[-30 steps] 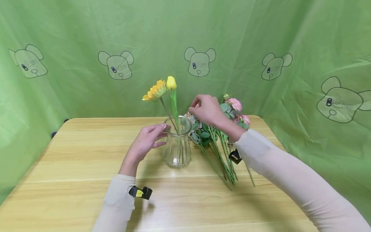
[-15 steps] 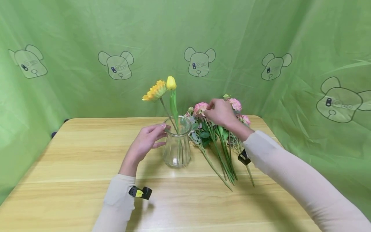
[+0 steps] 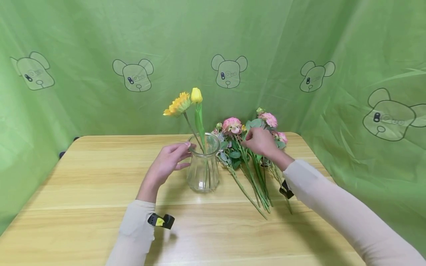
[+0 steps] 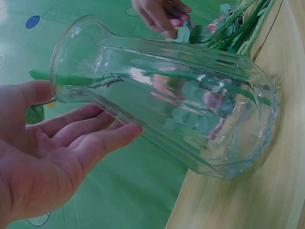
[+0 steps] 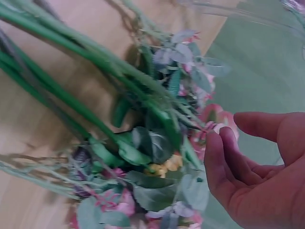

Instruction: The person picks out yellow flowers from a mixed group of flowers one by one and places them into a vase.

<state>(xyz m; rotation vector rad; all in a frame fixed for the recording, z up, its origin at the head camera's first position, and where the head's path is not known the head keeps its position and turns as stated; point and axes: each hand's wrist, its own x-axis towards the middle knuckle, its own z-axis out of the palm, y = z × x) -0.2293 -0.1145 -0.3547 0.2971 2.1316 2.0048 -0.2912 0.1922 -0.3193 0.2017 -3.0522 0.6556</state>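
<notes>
The jar (image 3: 195,175) stood upright on the table (image 3: 100,177), two yellow flowers (image 3: 178,104) in it. The left hand (image 3: 168,159) touched it loosely, so a bump could have tipped it. The crossed stems (image 5: 90,52) beside it could have snagged if one was pulled. The right wrist view, though blurry, showed the right hand (image 5: 269,191) seemingly holding nothing, its thumb (image 5: 259,125) and fingers (image 5: 217,164) apart; the head view hid that gap.

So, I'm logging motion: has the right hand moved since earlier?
Yes: the right hand moved rightward and downward in the head view, away from the glass vase.
</notes>
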